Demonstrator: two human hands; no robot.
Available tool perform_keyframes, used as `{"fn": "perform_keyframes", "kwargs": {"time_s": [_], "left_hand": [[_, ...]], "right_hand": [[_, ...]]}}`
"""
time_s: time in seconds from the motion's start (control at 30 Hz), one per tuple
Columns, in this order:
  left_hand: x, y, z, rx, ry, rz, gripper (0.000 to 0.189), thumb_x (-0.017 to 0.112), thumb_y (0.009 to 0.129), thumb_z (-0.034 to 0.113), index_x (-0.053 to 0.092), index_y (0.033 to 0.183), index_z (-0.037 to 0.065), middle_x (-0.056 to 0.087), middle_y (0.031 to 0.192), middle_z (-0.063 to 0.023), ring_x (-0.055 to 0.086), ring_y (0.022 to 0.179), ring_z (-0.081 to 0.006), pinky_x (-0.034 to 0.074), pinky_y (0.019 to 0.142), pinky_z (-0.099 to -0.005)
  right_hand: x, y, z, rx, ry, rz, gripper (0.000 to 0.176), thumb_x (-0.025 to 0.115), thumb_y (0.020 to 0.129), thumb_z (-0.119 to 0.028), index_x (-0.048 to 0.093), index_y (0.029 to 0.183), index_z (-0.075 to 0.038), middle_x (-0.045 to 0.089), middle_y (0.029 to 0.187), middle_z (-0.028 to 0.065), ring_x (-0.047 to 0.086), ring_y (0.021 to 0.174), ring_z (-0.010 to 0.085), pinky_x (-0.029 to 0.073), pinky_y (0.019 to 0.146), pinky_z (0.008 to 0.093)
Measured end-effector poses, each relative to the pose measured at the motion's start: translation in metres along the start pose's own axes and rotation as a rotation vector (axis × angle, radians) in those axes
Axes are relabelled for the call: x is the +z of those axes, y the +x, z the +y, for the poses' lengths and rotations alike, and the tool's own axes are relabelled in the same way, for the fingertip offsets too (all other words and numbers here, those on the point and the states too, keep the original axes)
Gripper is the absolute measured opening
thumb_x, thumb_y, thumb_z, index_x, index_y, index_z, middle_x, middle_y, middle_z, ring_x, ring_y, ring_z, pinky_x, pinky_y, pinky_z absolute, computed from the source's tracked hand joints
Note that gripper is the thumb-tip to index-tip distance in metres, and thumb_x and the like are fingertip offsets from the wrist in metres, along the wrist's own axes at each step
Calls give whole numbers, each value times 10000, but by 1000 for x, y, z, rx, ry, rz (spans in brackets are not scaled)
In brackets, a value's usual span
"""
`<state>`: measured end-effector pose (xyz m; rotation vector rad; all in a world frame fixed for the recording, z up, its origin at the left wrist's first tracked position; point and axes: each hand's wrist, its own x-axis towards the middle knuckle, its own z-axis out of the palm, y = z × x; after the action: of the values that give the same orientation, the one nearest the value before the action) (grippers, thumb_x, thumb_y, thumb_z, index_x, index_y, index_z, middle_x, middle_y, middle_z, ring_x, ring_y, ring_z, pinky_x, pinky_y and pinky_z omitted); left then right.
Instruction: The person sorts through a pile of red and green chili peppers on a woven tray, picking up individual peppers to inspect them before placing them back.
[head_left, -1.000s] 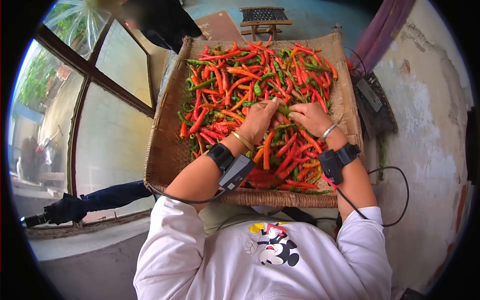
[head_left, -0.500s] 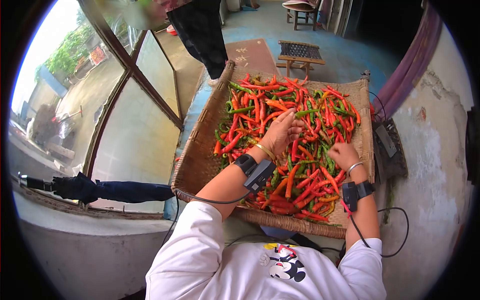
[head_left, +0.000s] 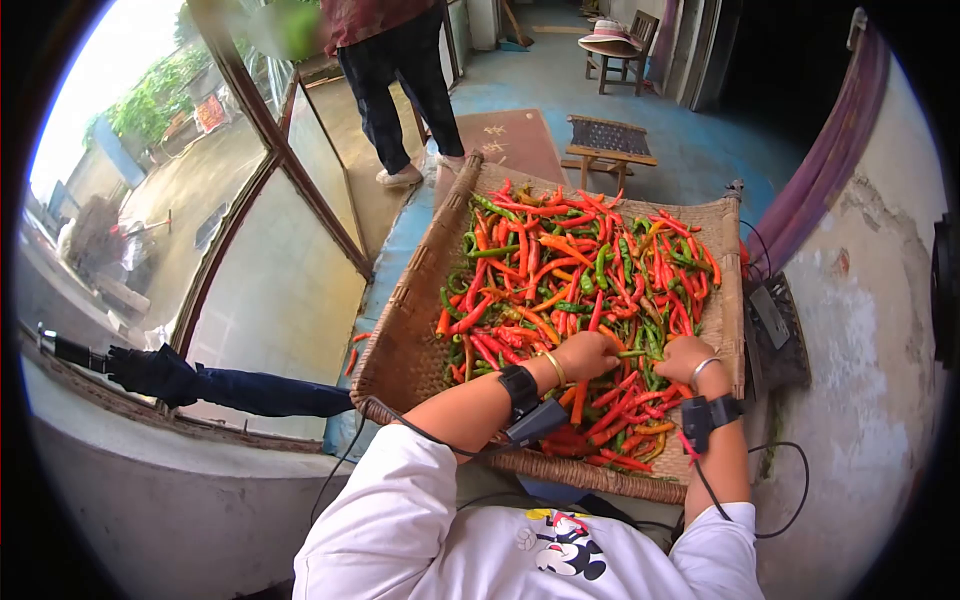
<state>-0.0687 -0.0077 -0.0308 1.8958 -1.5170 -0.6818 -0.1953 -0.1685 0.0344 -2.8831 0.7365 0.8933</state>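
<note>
A large heap of chili peppers [head_left: 560, 262], red, green and orange, lies in a woven basket tray [head_left: 408, 300] in front of me. Over the near half of the heap, my left hand [head_left: 588, 355] is closed, and a green chili pepper [head_left: 632, 353] juts from its fingertips. My right hand [head_left: 684, 360] is just to its right, fingers pinched together and facing the left hand. Whatever may be between the right fingers is hidden. Several red peppers lie below and around both hands.
A folded dark umbrella [head_left: 260, 388] lies on the ledge at left, beside a glass window [head_left: 275, 300]. Beyond the tray are a small stool [head_left: 610, 138], a chair with a hat [head_left: 612, 38] and a standing person [head_left: 395, 90]. A rough wall [head_left: 860, 320] is at right.
My left hand has come nearer me from mid-heap, bringing a green pepper beside my right hand. The right hand has dropped slightly. The view has tilted up, showing more of the standing person.
</note>
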Motion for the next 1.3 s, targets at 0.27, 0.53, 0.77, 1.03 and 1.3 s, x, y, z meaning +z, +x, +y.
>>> {"fn": "perform_keyframes", "kwargs": {"time_s": [0.27, 0.53, 0.77, 1.03, 1.3], "left_hand": [[-3, 1, 20, -26, -282, 160, 344, 606, 796, 237, 561, 1047, 7, 617, 781, -100, 589, 713, -184, 457, 622, -307], [-19, -5, 51, 1, -275, 148, 357, 575, 815, 315, 595, 890, -33, 605, 763, -101, 566, 678, -153, 451, 597, -301], [-19, -2, 51, -243, -1052, 423, 303, 444, 897, 277, 563, 851, 2, 491, 557, -8, 438, 456, -86, 380, 419, -229], [-34, 1, 39, -358, -1233, 367, 277, 431, 899, 266, 541, 780, 41, 503, 562, -3, 429, 415, -61, 338, 345, -198], [-50, -4, 38, -348, -1362, 349, 227, 462, 887, 271, 503, 802, 64, 508, 600, 5, 422, 432, -42, 340, 351, -183]], "right_hand": [[-21, -25, 17, -224, 1049, -95, 129, 563, 775, -124, 554, 692, -26, 533, 529, 23, 510, 436, 83, 397, 391, 197], [-11, -13, 13, -353, 1224, -72, 113, 562, 793, -133, 549, 796, -21, 542, 598, 13, 520, 492, 77, 420, 429, 192], [-9, -13, -20, -453, 1271, 51, 98, 559, 792, -90, 563, 857, -17, 532, 636, -16, 480, 529, 49, 397, 481, 182], [-3, -7, -22, -505, 1420, 153, 148, 543, 820, -111, 562, 913, 3, 543, 625, 1, 476, 471, 50, 391, 442, 169], [3, 2, -14, -507, 1679, 165, 279, 519, 856, -253, 534, 995, -11, 544, 577, 37, 465, 426, 67, 370, 387, 179]]}}
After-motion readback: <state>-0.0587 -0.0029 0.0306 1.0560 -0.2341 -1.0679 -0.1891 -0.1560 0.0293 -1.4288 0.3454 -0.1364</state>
